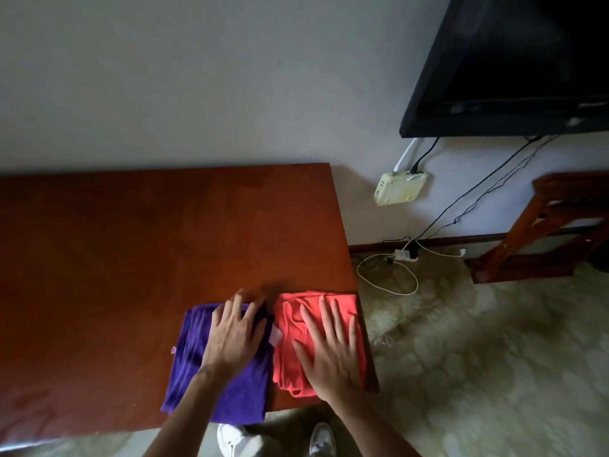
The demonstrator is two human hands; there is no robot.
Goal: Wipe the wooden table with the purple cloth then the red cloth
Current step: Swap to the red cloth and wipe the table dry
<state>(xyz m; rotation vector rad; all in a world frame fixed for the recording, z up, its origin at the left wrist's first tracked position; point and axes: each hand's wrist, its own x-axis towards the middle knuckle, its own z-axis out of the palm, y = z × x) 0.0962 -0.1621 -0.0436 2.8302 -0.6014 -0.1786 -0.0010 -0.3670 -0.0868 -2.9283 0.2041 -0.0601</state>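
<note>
A folded purple cloth (194,364) lies near the front edge of the reddish wooden table (131,232), its near end hanging slightly over the edge. Beside it to the right, at the table's front right corner, lies a folded red cloth (290,328). My left hand (235,338) rests flat on the purple cloth, fingers spread and pointing away from me. My right hand (329,347) lies flat on the red cloth, fingers apart. Neither hand grips its cloth.
The table's back edge meets a white wall. A dark TV (514,64) hangs at the upper right, with a cream box (400,188) and cables below it. A power strip (407,255) lies on the carpet; a wooden stand (543,232) is at right. My white shoes (237,440) show below.
</note>
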